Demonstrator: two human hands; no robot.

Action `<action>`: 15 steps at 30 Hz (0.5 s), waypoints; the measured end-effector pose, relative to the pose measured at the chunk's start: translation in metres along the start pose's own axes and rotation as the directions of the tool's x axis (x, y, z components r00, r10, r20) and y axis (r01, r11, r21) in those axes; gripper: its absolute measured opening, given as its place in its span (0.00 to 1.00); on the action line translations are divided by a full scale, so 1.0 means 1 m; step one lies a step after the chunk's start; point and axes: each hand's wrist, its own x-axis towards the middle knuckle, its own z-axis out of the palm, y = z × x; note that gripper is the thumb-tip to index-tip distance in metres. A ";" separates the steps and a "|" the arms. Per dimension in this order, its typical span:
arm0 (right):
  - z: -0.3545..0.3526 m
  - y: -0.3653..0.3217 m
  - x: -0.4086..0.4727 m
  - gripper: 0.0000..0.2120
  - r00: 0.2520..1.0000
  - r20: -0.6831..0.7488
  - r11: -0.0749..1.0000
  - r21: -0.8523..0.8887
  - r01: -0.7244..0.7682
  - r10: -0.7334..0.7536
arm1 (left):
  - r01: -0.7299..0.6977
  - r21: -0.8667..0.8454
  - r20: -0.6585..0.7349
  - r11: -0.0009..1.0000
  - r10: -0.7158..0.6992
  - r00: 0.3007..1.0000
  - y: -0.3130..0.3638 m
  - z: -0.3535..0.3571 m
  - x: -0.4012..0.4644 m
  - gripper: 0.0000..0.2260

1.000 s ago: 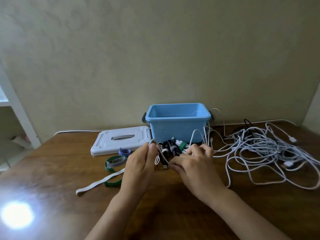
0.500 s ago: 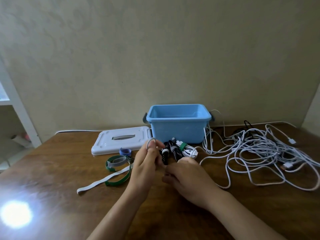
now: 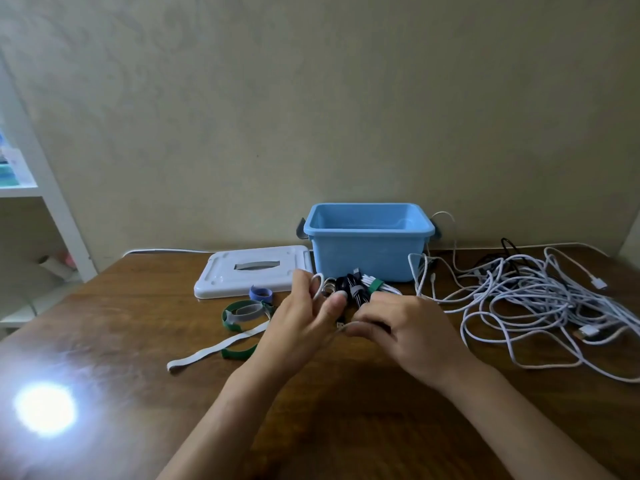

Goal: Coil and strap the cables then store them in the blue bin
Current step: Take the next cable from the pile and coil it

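The blue bin (image 3: 367, 252) stands open at the back of the wooden table. Just in front of it, my left hand (image 3: 304, 317) pinches a small loop of white cable (image 3: 317, 284) between thumb and fingers. My right hand (image 3: 407, 332) grips the same white cable lower down, its fingers curled over it near the plug end. Behind my hands lie strapped coils: a black one with a grey strap (image 3: 353, 292) and a white one with a green strap (image 3: 375, 285). A big tangle of loose white cables (image 3: 530, 296) spreads to the right.
The bin's white lid (image 3: 252, 270) lies flat left of the bin. Loose straps lie left of my hands: a blue roll (image 3: 260, 293), green and grey loops (image 3: 242, 311), a white strip (image 3: 214, 351). A white shelf (image 3: 31, 192) stands at the far left.
My right hand pulled back from the cable pile toward me and now sits lower, beside my left hand. My left hand keeps holding the small white loop.
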 end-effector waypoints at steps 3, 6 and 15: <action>-0.001 -0.003 -0.002 0.15 0.991 -0.124 0.997 -0.065 0.046 -0.054 | -0.032 -0.012 0.117 0.999 0.033 0.993 -0.008 -0.001 0.001 0.33; -0.006 0.001 -0.001 0.19 0.986 -0.166 1.000 -0.004 -0.004 0.003 | -0.032 0.035 0.237 0.999 0.023 0.971 -0.003 0.002 0.000 0.32; -0.012 -0.002 0.004 0.20 0.997 -0.070 0.968 0.251 -0.005 0.024 | -0.092 0.168 0.191 0.981 0.059 0.980 0.003 0.019 -0.005 0.06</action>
